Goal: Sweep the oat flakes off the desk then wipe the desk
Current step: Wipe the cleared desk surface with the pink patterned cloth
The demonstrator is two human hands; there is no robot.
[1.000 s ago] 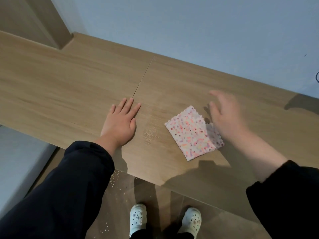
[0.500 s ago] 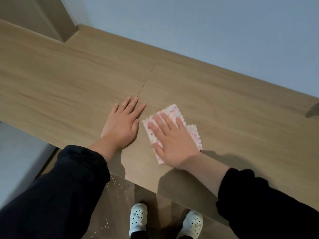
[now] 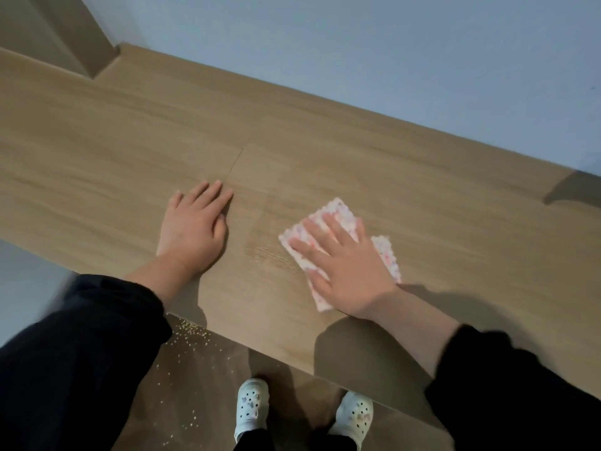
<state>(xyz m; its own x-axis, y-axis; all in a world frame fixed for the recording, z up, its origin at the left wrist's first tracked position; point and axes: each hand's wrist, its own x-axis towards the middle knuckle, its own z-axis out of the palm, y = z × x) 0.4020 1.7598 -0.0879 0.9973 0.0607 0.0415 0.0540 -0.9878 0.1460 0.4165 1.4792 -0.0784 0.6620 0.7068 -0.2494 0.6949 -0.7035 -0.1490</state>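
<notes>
right hand point(image 3: 348, 271): flat, fingers spread, pressing speckled pink-white cloth point(image 3: 338, 209) near wooden desk point(image 3: 422, 190) front edge | left hand point(image 3: 192, 232): flat, holding nothing | pale flakes point(image 3: 192, 330), likely oats, on floor

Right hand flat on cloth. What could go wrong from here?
The right hand only presses the cloth flat, no grip; it may bunch or slip.
The left hand covers a patch of desk that may go unwiped.
Oat flakes lie on the floor near the shoes and may get trodden.

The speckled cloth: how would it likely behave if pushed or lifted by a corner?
Thin and folded under the flat right hand, the speckled cloth probably droops limply when lifted. Pushed, it likely slides easily over the smooth desk.
</notes>
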